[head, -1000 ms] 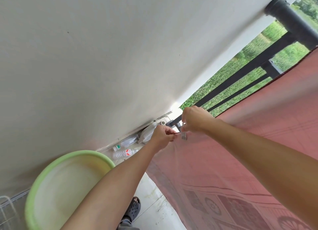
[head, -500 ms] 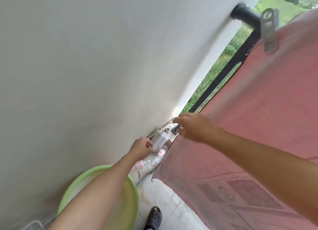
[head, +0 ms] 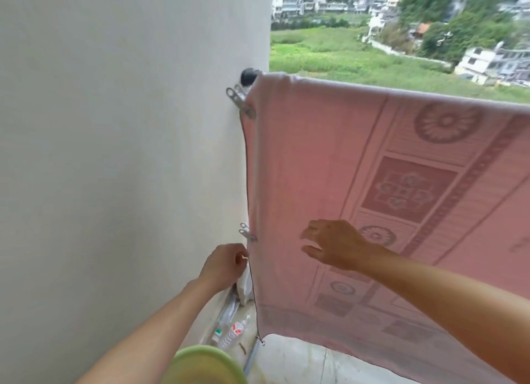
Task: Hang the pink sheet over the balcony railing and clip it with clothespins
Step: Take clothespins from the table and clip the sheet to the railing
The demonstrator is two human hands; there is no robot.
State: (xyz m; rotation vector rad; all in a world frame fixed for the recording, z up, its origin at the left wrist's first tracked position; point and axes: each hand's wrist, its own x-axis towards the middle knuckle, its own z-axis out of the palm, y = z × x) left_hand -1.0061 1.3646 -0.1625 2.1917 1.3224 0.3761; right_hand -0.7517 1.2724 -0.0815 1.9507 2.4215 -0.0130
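The left hand pinches the pink sheet's edge taut below two metal clothespins; the right hand hovers, fingers spread.

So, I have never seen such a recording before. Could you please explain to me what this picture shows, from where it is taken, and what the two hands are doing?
No machine here: a person wears one wide camera on the head, looking forward and down at their own bare hands. It is a balcony beside a white wall. A pink sheet hangs over the railing, of which only the dark end at the wall shows. Two metal clothespins sit on the sheet's edge by the wall: an upper clothespin and a lower clothespin. The left hand is closed at that edge, just under the lower one; whether it pinches the cloth is unclear. The right hand is open in front of the sheet, holding nothing. Below are a green basin and plastic bottles on the floor.
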